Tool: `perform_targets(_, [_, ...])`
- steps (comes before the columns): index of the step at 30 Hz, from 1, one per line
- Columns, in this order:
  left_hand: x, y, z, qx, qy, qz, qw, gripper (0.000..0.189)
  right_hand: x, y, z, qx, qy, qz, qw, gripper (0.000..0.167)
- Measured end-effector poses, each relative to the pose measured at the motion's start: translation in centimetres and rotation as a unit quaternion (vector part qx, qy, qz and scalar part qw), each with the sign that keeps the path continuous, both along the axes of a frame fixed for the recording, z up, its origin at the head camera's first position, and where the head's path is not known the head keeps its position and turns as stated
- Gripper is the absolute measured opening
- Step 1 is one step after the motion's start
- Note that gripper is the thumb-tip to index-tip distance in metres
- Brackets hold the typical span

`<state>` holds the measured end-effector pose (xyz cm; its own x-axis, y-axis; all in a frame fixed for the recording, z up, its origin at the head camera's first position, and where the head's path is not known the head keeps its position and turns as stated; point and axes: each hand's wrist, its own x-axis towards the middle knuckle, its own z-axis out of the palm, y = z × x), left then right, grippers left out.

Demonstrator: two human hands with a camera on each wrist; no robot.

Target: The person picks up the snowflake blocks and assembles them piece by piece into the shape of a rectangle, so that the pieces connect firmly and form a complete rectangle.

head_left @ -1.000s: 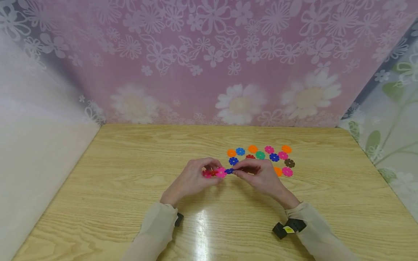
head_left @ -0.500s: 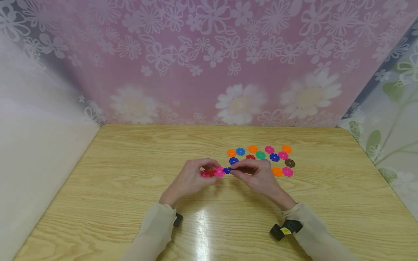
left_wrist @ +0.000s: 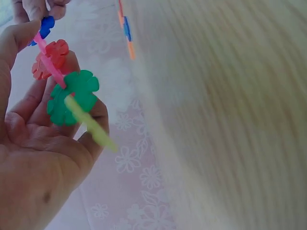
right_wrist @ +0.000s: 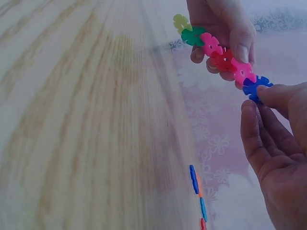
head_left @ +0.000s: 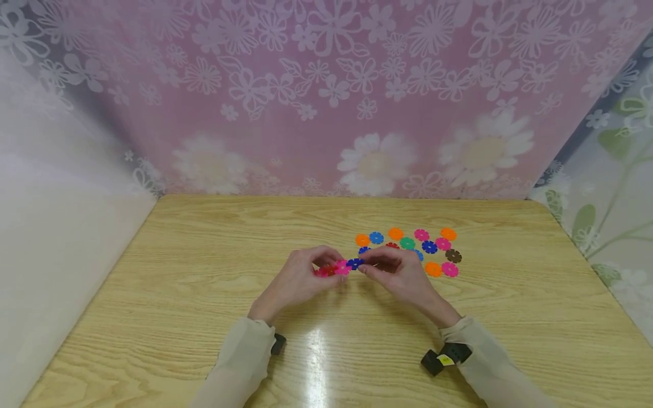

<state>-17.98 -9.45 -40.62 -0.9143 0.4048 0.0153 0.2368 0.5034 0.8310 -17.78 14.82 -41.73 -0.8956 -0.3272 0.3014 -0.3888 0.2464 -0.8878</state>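
Observation:
My left hand (head_left: 298, 277) holds a chain of notched plastic flower discs, gripping it by a pink disc (right_wrist: 243, 72) near one end. From there the chain runs through a red disc (right_wrist: 223, 61), another pink disc (right_wrist: 211, 44) and a green disc (left_wrist: 84, 91) to a yellow disc (left_wrist: 91, 124) at the far end. Between thumb and fingertips, my right hand (head_left: 405, 275) pinches a dark blue disc (right_wrist: 253, 89). The blue disc meets the edge of the end pink disc, turned at an angle to it. Both hands are raised above the wooden table.
Loose flower discs lie flat on the table (head_left: 204, 272) behind and right of my right hand, among them a green disc (head_left: 407, 243), a brown disc (head_left: 453, 256) and an orange disc (head_left: 433, 269). A flowered pink curtain (head_left: 306, 113) stands along the back edge.
Both hands have shifted slightly left with the chain and the blue disc. The blue disc has tilted so more of its face shows. The loose discs stay where they were.

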Motion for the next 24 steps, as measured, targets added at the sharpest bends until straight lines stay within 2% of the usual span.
perform_targets(4, [-0.05,-0.04,-0.04,0.025,-0.033,0.012,0.9991,0.030,-0.11,0.00,0.05,-0.001,-0.021,-0.005,0.9998,0.020])
perform_targets(9, [-0.07,0.10,-0.01,0.054,-0.057,-0.007,0.9969,0.033,-0.20,-0.07,0.29,-0.017,-0.045,-0.003,0.9988,0.018])
perform_targets(14, [0.16,0.29,-0.06,0.041,-0.070,-0.022,0.9965,0.032,-0.20,-0.03,0.51,-0.022,-0.059,0.003,0.9980,0.018])
perform_targets(18, [0.26,0.26,-0.09,0.039,-0.066,-0.005,0.9971,0.024,-0.25,0.06,0.48,-0.009,-0.068,0.007,0.9976,0.018])
perform_targets(21, [0.20,0.36,-0.05,0.059,-0.068,0.015,0.9958,0.019,-0.38,0.02,0.25,-0.007,-0.073,0.012,0.9973,0.018])
perform_targets(24, [0.08,0.59,0.02,0.071,-0.066,0.020,0.9951,0.015,-0.57,-0.15,-0.07,-0.011,-0.071,0.016,0.9973,0.017])
